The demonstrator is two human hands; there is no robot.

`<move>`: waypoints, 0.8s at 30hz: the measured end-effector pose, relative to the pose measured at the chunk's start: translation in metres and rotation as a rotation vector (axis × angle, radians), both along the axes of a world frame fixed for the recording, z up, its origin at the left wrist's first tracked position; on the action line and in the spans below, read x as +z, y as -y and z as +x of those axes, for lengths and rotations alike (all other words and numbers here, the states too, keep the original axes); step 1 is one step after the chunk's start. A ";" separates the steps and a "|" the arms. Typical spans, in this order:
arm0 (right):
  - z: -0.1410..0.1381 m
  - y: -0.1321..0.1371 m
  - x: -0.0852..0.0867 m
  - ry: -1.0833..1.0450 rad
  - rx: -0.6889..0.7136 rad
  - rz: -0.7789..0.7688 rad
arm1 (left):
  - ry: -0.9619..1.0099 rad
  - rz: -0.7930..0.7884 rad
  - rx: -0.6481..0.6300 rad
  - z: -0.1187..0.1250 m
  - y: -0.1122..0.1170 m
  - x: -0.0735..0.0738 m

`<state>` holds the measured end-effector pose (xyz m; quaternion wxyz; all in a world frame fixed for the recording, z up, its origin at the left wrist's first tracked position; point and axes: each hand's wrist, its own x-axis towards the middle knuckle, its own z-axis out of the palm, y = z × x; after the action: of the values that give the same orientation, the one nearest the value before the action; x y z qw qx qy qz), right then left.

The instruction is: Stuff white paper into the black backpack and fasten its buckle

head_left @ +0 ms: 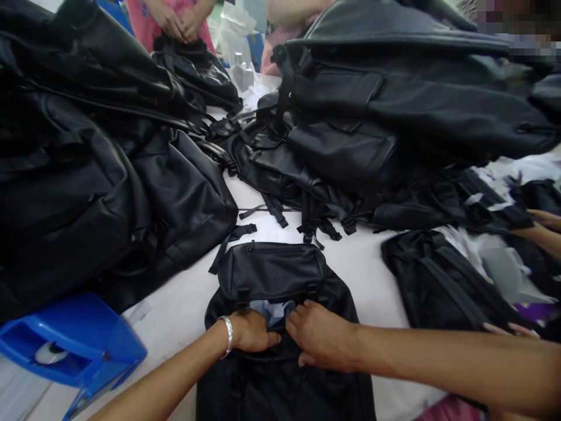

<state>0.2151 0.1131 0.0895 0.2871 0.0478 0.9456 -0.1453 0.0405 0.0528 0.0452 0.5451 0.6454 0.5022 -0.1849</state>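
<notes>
A black backpack (pixel 284 392) lies in front of me, its top flap with a zip pointing away from me. Between the flap and the body, a gap shows grey and white material (pixel 272 310), too blurred to name. My left hand (pixel 252 331), with a silver bracelet at the wrist, grips the backpack's fabric at this gap; its fingertips are partly hidden and the thumb points right. Opposite it, my right hand (pixel 322 334) has curled fingers closed on the backpack's edge at the gap's right side.
Black bags are heaped at left (pixel 184 187) and at back right (pixel 372 111). Loose straps (pixel 276 210) trail across the white table (pixel 166 304). A blue plastic bin (pixel 100 327) stands at near left. Co-workers' hands show at the back (pixel 179 23) and far right, by another backpack (pixel 442 280).
</notes>
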 end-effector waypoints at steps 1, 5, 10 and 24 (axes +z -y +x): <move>0.006 0.001 0.002 -0.106 0.059 0.013 | -0.002 0.012 -0.025 0.001 -0.001 0.003; 0.005 -0.009 -0.009 -0.205 0.135 -0.203 | -0.014 0.022 -0.082 0.006 -0.002 0.010; -0.004 -0.013 -0.029 0.086 -0.081 -0.345 | -0.029 0.126 0.022 0.004 0.013 0.007; -0.055 -0.047 -0.047 0.959 -0.104 -0.808 | 0.147 0.202 0.081 -0.010 0.033 0.017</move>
<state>0.1603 0.1599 0.0420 0.6672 0.0412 0.5785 -0.4674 0.0307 0.0201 0.0618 0.5197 0.6880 0.5025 -0.0633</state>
